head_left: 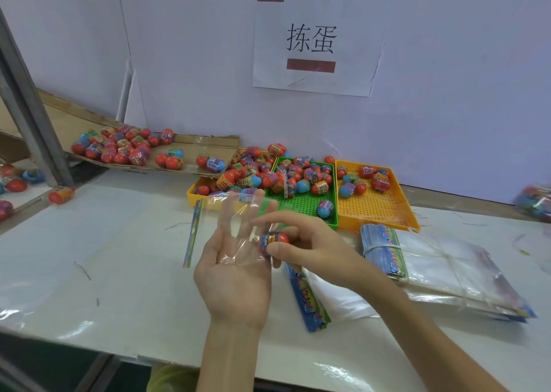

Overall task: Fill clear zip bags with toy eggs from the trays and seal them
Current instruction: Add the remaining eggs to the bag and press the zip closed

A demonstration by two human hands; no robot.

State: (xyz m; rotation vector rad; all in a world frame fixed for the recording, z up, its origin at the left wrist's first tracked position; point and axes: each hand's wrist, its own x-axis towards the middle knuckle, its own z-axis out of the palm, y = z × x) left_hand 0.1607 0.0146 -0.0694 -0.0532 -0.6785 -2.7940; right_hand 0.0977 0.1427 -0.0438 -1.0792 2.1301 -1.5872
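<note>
1. The toy egg (275,240) being handled is red with a blue and yellow label band round it. It's just in front of the green tray (298,207), right at the edge of the clear zip bag (238,224).
2. The right hand (310,244) has the egg pinched between thumb and curled fingertips, which hide part of it.
3. The bag is see-through and crinkly, with a colourful printed strip down its left edge. It's held up in front of the green tray.
4. The left hand (235,275) is palm up, fingers straight and spread, with the bag lying over them. I can't tell if any finger is actually inside the bag.
5. The green tray has a heap of eggs at the back and one blue egg alone near its front right corner.
6. Left of it is a yellow tray (190,193) piled with eggs. The bag and left fingers cover its front edge.
7. Right of the green tray is an orange tray (375,211) with a handful of eggs at the back.
8. Further left, a cardboard ramp (193,147) carries more eggs.
9. Front-right of the green tray there's a banded bundle of flat bags (384,250) on the white table (104,257).
10. A paper sign (319,40) hangs on the wall above the green tray.
</note>
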